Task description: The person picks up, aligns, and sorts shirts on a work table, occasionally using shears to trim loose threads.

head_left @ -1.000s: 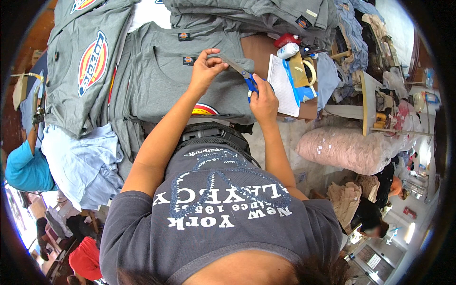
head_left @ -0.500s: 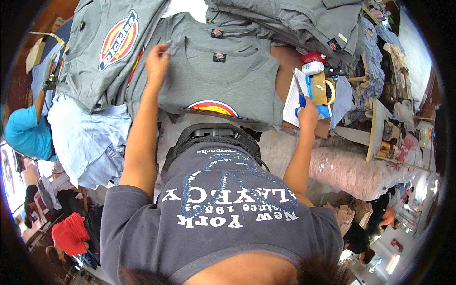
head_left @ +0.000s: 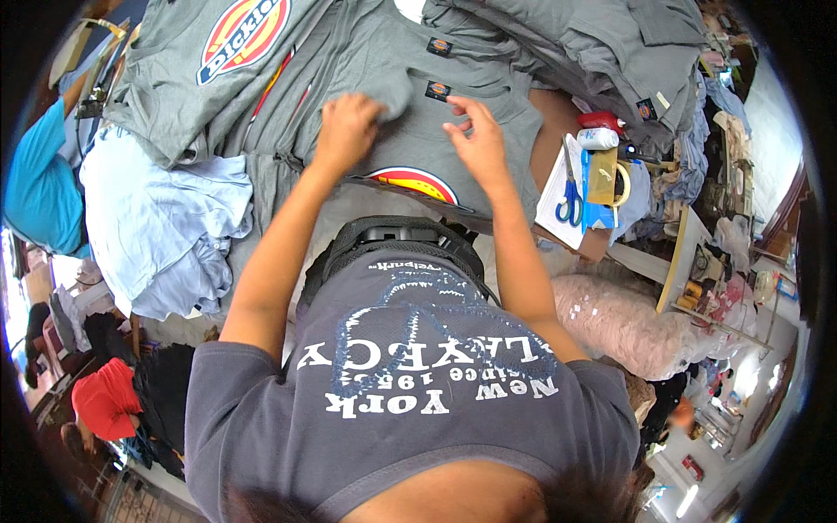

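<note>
A grey T-shirt (head_left: 427, 131) lies in front of me, with a dark neck label and a red, yellow and white print near its front edge. My left hand (head_left: 347, 135) is closed at its left part, pinching a raised, slightly blurred fold of the grey cloth. Over the right part of the shirt, my right hand (head_left: 478, 144) hovers near the neck label with fingers curled but apart and nothing between them. Blue-handled scissors (head_left: 569, 205) rest on a white pad of paper (head_left: 551, 193) to the right.
More grey shirts (head_left: 166, 96) are heaped at the left and a grey pile (head_left: 593, 44) at the back right. Light blue shirts (head_left: 166, 218) hang at the left. Beside the pad are a tape roll (head_left: 622, 183) and a red object (head_left: 602, 120). A person in turquoise (head_left: 44, 183) is at far left.
My right hand has let go of the scissors, left them on the pad and moved left over the shirt. My left hand has shifted right and gathered up some grey cloth.
</note>
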The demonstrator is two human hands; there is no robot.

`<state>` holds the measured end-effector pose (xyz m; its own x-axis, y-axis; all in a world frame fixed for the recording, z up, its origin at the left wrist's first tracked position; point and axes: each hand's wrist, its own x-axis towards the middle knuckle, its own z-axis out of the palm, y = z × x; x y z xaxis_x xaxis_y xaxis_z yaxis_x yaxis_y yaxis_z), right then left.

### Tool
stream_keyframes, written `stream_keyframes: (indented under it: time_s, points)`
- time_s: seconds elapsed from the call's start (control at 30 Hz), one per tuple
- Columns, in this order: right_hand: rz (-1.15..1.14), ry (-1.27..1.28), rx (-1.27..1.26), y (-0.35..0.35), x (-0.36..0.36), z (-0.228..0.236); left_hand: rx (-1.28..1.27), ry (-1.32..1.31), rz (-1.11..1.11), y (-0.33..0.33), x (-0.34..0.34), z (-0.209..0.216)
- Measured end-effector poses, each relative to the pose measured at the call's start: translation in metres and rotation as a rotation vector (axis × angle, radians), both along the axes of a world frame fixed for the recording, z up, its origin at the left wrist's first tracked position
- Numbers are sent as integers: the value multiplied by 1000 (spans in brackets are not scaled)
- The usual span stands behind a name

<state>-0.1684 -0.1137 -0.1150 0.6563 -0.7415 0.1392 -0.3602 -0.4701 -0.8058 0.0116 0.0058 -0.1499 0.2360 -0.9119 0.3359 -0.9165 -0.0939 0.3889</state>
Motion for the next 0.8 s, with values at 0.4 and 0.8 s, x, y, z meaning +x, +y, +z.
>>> stream_keyframes:
  time_s: [0.4,0.8]
  points:
    - [6,88,-7,22,9,-32,35,215,-115,60,-21,-21]
    - [157,-102,-251,7,69,-26,-195,228,299,72,-3,-7]
